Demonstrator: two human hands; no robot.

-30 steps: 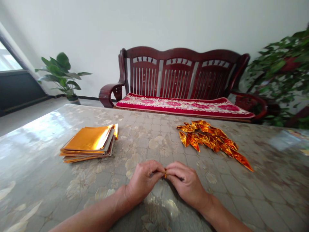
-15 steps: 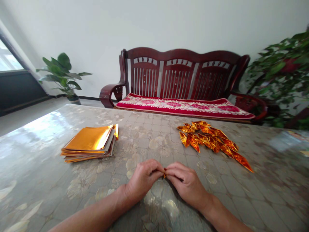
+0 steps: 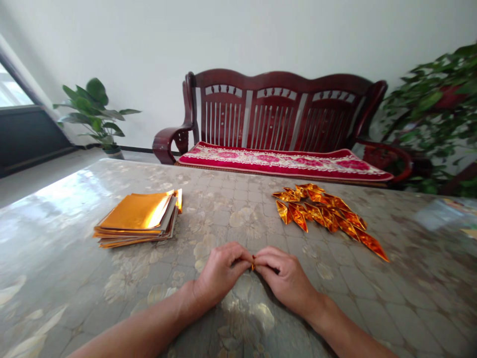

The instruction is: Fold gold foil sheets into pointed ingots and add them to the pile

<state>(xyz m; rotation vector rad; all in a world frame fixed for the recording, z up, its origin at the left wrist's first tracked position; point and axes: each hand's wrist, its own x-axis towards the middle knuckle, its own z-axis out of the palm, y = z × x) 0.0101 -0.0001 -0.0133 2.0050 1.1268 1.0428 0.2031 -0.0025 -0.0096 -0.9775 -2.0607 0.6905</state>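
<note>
My left hand [image 3: 219,276] and my right hand [image 3: 285,278] meet at the middle of the table, close to its near side. Their fingertips pinch a small folded piece of gold foil paper [image 3: 253,264], mostly hidden by my fingers. To the left of my hands lies a stack of square gold foil sheets [image 3: 136,213]. To the right is a loose pile of pointed, folded gold-and-orange foil pieces [image 3: 320,213]. Neither hand touches the stack or the pile.
The table [image 3: 219,211] has a glossy floral cover. Behind it stands a dark red wooden bench [image 3: 276,112] with a red floral cushion [image 3: 279,161]. Potted plants stand at the back left [image 3: 93,112] and right [image 3: 428,109].
My hands have risen slightly in the view, still pinching the foil piece. The whole scene has shifted a little as my head moved.
</note>
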